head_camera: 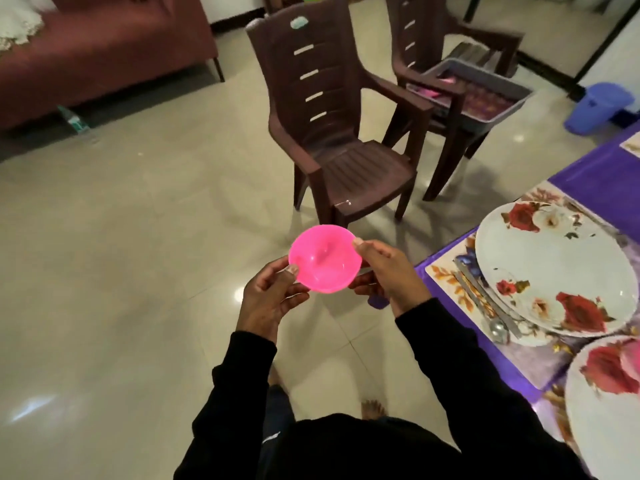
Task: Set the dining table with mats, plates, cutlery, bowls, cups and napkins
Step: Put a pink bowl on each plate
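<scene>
From the head camera, your left hand point(273, 299) and right hand point(388, 271) pinch opposite rims of a small translucent pink plastic bowl point(323, 259), held over open tiled floor point(138, 237), off the purple-clothed table's point(602, 181) left edge. A rose-patterned white plate point(554, 268) sits near that edge; a brown plastic armchair point(332, 133) stands ahead.

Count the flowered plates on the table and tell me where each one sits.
2. One plate lies on the mat beside the cutlery; the second plate sits nearer, cut off by the frame edge. More may lie out of view.
</scene>
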